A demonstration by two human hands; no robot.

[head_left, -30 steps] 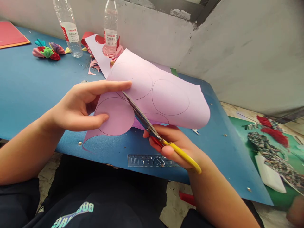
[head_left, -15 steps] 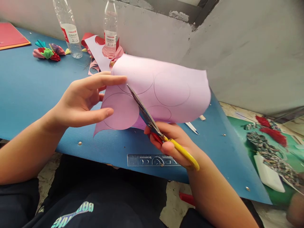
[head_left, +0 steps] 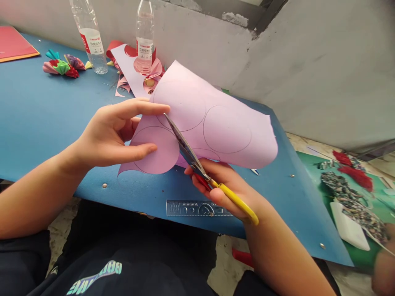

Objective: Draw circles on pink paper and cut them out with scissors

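Note:
A curled sheet of pale purple paper [head_left: 228, 127] with several drawn circles is held up over the blue table. My left hand [head_left: 115, 133] grips its left side, thumb and index finger on the front face, other fingers partly hidden behind. My right hand [head_left: 222, 181] holds scissors [head_left: 191, 154] with yellow and red handles. The blades lie along the edge of the lower left circle, their tip close to my left index fingertip. Part of that circle's outline is cut free of the sheet.
Two water bottles [head_left: 94, 47] stand by the wall near paper scraps [head_left: 126, 68]. Colourful folded paper pieces [head_left: 61, 68] and a red paper stack [head_left: 17, 44] lie at left. A clear ruler [head_left: 197, 208] is at the front edge; braided fabric [head_left: 354, 197] lies on a green surface at right.
The paper has tilted, its right end dropping and its upper left corner rising. My left hand has shifted slightly right, its thumb now further onto the circle. The scissors have barely moved.

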